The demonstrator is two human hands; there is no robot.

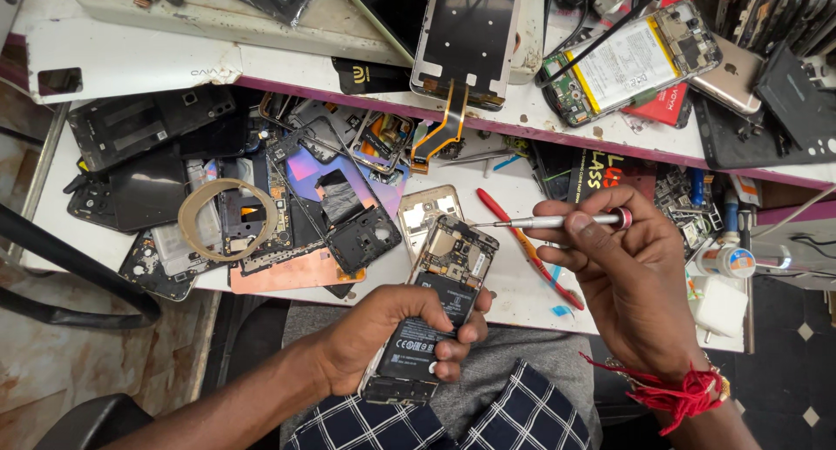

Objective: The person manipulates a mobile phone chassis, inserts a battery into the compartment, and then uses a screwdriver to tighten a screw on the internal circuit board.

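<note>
Low in the centre of the frame, the left hand grips an opened phone, fingers closed around its lower half, over the lap. At right, the right hand pinches a thin screwdriver, its tip just above the phone's top edge. Red tweezers lie on the white table between them.

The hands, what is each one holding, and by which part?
The left hand grips an opened phone around its lower half. The right hand holds a small screwdriver by its handle end, tip pointing toward the phone's top.
</note>
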